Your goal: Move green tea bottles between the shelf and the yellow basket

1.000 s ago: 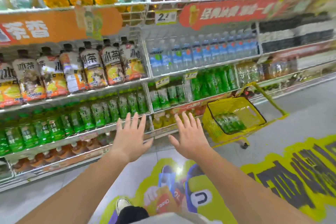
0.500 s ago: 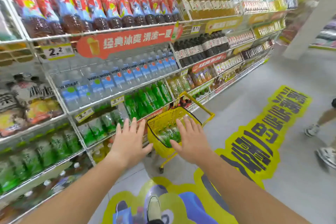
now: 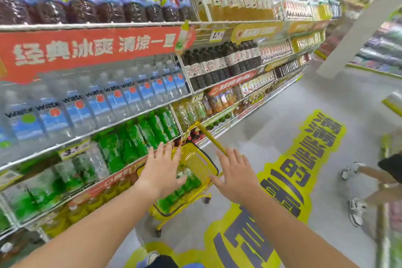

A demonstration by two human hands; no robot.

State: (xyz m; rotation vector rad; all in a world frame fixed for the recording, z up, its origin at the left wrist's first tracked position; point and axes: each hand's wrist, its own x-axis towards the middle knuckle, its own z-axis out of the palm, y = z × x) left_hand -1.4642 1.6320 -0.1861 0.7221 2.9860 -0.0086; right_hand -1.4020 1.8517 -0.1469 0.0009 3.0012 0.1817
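Observation:
A yellow basket [image 3: 196, 159] on small wheels stands on the floor against the shelf, its long handle [image 3: 214, 140] raised. Several green tea bottles [image 3: 185, 185] lie inside it. More green tea bottles [image 3: 139, 139] stand in a row on the low shelf [image 3: 91, 135] just left of the basket. My left hand [image 3: 162, 169] hovers over the basket's near left side, fingers spread, holding nothing. My right hand [image 3: 236, 173] is spread open just right of the basket, beside the handle, also empty. The picture is blurred by motion.
Water bottles [image 3: 97, 104] fill the shelf above the green tea, dark drinks [image 3: 217, 67] further right. Another person's legs and white shoes [image 3: 356, 209] stand at the right on the grey floor [image 3: 282, 102]. My own shoe [image 3: 152, 257] shows at the bottom.
My view has swung right along the shelf and closer to the basket. Both open hands now sit over and beside the basket instead of short of it. Another person's legs have come nearer.

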